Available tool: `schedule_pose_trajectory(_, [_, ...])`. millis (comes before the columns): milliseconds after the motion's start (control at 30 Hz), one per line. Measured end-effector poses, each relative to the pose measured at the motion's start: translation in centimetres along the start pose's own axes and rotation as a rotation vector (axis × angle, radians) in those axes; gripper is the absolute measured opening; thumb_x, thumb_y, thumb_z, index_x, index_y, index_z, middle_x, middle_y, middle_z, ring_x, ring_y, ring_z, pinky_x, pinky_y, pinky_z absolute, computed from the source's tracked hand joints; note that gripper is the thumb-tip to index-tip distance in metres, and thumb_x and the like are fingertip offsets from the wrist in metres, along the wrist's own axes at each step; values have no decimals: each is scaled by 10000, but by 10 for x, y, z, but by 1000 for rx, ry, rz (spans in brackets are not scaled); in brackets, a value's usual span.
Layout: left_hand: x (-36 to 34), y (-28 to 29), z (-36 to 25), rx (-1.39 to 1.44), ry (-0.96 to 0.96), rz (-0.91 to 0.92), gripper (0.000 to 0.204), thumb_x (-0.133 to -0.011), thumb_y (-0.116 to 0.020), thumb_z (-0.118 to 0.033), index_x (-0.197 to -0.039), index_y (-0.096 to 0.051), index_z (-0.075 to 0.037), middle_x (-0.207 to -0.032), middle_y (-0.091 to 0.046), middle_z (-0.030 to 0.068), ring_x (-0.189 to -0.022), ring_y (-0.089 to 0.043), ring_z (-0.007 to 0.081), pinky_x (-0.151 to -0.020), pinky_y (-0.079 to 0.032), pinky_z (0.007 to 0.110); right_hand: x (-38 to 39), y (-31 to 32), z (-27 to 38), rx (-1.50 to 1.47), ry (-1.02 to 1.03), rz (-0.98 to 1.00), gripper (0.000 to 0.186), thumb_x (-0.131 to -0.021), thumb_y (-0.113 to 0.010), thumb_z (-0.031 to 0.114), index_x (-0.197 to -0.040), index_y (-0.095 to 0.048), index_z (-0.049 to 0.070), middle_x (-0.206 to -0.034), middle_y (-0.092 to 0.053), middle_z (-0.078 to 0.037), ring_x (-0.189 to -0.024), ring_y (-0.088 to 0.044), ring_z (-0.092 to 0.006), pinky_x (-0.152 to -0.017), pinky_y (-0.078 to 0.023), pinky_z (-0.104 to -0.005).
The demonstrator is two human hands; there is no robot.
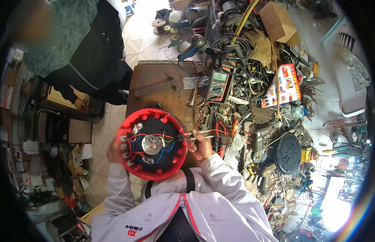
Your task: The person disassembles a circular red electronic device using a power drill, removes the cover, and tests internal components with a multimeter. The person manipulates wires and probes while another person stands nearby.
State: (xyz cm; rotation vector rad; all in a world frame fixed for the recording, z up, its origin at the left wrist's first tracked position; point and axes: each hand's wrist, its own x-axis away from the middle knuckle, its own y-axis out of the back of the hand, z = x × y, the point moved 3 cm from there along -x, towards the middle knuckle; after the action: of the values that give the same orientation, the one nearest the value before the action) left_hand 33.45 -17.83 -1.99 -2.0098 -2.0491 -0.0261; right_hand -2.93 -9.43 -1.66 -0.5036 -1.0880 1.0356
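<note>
A red round appliance housing (182, 156), open side up, is held above my lap at the edge of the wooden bench. Inside, red, blue and yellow-green wires run around a pale metal disc (152, 144) on a black base. My left hand (114, 151) grips the housing's left rim, its fingers partly hidden. At the right rim, my right hand (202, 147) holds two multimeter probes (205, 132) close together, their tips at a small black part (181, 138) where wires meet the rim. Whether both tips touch metal is too small to tell.
A multimeter (218, 84) lies beyond the housing, beside the wooden bench (155, 78). Cables, pliers (220, 129) and scrap parts pile up on the right, with a black round cover (287, 153) and a cardboard box (277, 22). Another person (80, 52) stands at the far left.
</note>
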Motion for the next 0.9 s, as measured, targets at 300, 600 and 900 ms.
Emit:
schedule_pose_trajectory(300, [-1, 5, 10, -9, 63, 29, 638, -893, -567, -589, -1214, -586, -38, -1012, -658, 81, -833, -648, 193, -674, -562, 325, -3, 70, 42, 609, 60, -339, 127, -822, -673, 131, -757, -652, 24, -596, -616, -59, -400, -488, -133, -381, -358, -260])
schedule_pose_trajectory(600, [1, -7, -4, 86, 105, 97, 541, -916, -581, -520, -1208, -595, -65, -1004, -672, 101, -771, -668, 220, -571, -557, 324, -32, 137, 40, 1583, 20, -400, 418, -691, -847, 346, -697, -679, -37, -599, -636, -93, -498, -597, -174, -474, -454, -341])
schedule_pose_trajectory(900, [-5, -1, 3, 213, 126, 160, 506, -918, -625, -444, -1199, -607, -24, -1051, -680, 114, -766, -671, 211, -598, -575, 327, 41, 104, 22, 1466, 100, -170, 354, -776, -785, 309, -879, -710, -22, -687, -673, -116, -629, -639, -176, -592, -501, -356])
